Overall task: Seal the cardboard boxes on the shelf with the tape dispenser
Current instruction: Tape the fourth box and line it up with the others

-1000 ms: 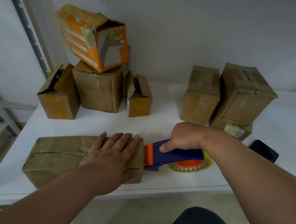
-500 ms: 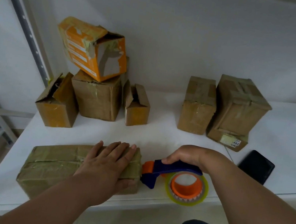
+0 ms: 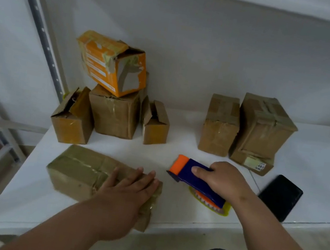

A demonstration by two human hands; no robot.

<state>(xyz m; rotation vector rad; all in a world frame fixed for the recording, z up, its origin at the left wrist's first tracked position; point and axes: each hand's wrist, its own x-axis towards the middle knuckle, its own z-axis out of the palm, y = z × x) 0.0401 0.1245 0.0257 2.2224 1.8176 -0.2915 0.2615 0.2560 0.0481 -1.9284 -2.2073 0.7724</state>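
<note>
White shelf (image 3: 169, 206) seen from above. The left hand (image 3: 128, 192) lies flat, fingers spread, on the near end of a taped cardboard box (image 3: 87, 169), hiding that end's seam. The right hand (image 3: 222, 181) is wrapped around the blue-and-orange tape dispenser (image 3: 191, 173), just right of the box and apart from it; its tape roll (image 3: 210, 204) is mostly hidden. A black phone (image 3: 279, 196) lies beside it.

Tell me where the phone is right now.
The phone lies on the shelf at the right, near its front edge, just right of the right hand.
</note>
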